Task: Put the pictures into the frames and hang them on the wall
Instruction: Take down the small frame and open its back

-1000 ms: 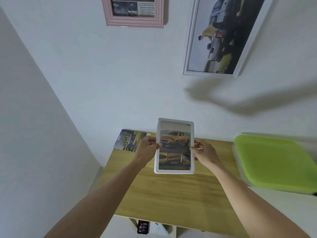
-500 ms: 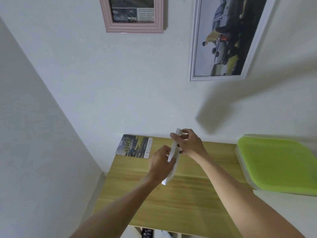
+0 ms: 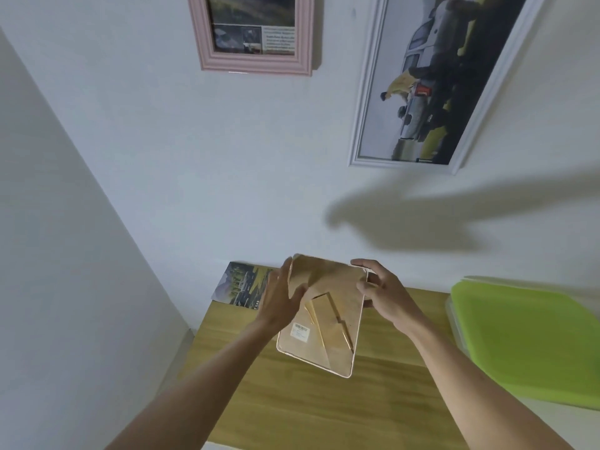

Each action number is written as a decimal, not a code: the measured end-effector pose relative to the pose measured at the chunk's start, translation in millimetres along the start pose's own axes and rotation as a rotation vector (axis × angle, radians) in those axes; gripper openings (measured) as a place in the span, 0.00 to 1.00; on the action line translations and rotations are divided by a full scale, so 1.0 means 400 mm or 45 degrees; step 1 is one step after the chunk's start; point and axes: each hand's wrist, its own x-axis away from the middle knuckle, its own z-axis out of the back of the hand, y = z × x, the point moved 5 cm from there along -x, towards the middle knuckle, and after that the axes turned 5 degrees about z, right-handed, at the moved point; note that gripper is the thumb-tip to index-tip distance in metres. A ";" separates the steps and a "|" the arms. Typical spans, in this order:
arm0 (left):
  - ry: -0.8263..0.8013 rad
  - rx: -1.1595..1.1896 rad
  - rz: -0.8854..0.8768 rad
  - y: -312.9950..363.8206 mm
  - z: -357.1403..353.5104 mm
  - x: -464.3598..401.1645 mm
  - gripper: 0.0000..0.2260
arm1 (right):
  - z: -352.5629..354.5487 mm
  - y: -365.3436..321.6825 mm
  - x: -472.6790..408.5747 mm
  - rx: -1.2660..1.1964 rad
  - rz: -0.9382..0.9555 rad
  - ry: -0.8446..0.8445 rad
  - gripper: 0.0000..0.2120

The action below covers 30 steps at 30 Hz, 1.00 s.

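We hold a small frame [image 3: 319, 315] above the wooden table [image 3: 324, 410], its brown back with a stand and a barcode sticker facing us. Our right hand [image 3: 384, 293] grips its upper right edge, fingers curled round it. Our left hand [image 3: 281, 297] lies against the left edge with fingers fairly straight; motion blur keeps us from telling more. A loose picture [image 3: 242, 284] lies at the table's far left corner. A green-lidded box [image 3: 526, 342] sits to the right. On the wall hang a pink frame [image 3: 256, 61] and a white frame [image 3: 363, 118].
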 end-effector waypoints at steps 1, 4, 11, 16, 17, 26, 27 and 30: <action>-0.020 0.034 -0.002 0.003 0.001 -0.005 0.30 | 0.006 0.007 -0.006 -0.013 0.007 -0.004 0.21; -0.023 0.061 0.046 0.002 -0.003 -0.008 0.32 | 0.016 0.026 -0.020 0.006 0.039 0.085 0.19; 0.107 -0.059 0.098 0.016 -0.057 0.006 0.34 | 0.022 0.092 -0.023 0.187 0.304 0.574 0.11; 0.135 -0.071 0.210 -0.003 -0.079 0.018 0.32 | -0.008 0.131 -0.024 0.449 0.392 0.490 0.16; 0.132 -0.026 0.246 0.004 -0.079 0.020 0.32 | -0.012 0.143 -0.030 0.465 0.359 0.457 0.18; -0.037 0.109 0.407 -0.026 -0.104 -0.014 0.24 | -0.002 0.187 -0.058 0.258 -0.019 0.421 0.14; -0.046 0.129 0.419 -0.034 -0.103 -0.015 0.23 | -0.001 0.190 -0.059 0.230 -0.057 0.422 0.13; -0.062 0.200 0.457 -0.050 -0.098 -0.019 0.22 | -0.005 0.207 -0.060 0.096 -0.175 0.417 0.12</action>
